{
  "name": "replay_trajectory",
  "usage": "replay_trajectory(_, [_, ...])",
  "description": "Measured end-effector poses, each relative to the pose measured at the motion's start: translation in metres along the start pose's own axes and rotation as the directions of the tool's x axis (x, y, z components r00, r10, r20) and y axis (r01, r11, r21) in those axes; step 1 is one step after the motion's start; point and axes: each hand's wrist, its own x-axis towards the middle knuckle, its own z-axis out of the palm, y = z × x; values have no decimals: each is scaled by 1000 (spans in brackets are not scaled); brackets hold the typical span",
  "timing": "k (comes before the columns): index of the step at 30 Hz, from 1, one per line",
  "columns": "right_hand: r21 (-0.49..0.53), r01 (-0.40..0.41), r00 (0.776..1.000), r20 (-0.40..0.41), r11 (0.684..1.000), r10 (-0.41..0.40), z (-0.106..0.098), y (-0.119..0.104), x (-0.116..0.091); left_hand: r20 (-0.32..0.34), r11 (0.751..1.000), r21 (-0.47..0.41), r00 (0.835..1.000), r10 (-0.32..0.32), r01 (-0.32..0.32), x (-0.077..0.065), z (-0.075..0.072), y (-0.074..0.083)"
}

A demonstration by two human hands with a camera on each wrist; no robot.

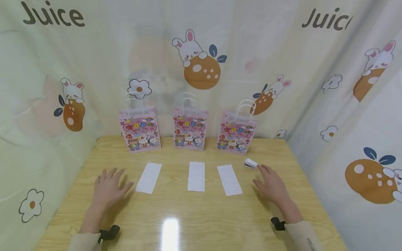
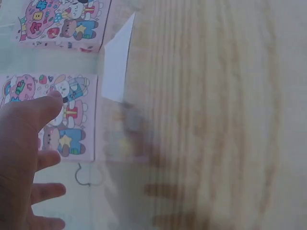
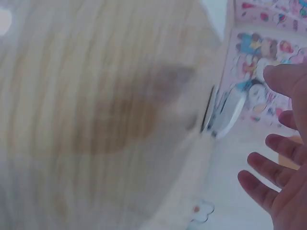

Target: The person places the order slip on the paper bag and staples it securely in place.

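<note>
My left hand (image 1: 108, 190) is over the left side of the table with its fingers spread and nothing in them. Just right of it lies a white paper slip (image 1: 149, 177). On the right side my right hand (image 1: 271, 184) has its fingers extended, fingertips close to a small white stapler (image 1: 250, 164). In the right wrist view the stapler (image 3: 225, 110) sits beyond the loosely bent fingers, apart from them. A second paper slip (image 1: 196, 176) lies mid-table, and a third slip (image 1: 229, 180) rests tilted left of my right hand.
Along the table's back edge stand a left pink gift bag (image 1: 140, 130), a middle gift bag (image 1: 190, 129) and a right gift bag (image 1: 237, 133), all with white handles. A printed curtain (image 1: 150, 42) hangs behind them. The wooden table (image 1: 201, 216) has a bright glare at the front.
</note>
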Motion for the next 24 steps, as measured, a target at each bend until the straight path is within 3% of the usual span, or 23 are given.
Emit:
replay_trajectory(8, [36,118,990,-77,992,-115,7,-31,19,4,1000,3,1000,25,-25,16,-4,8])
replay_trajectory(13, [59,142,987,-81,988,-137,16,-51,28,24,999,-10,999,42,-42,30,1,12])
replay_trajectory(24, [136,167,985,25,977,-172,49,-111,41,50,993,-78,995,87,-83,66,23,25])
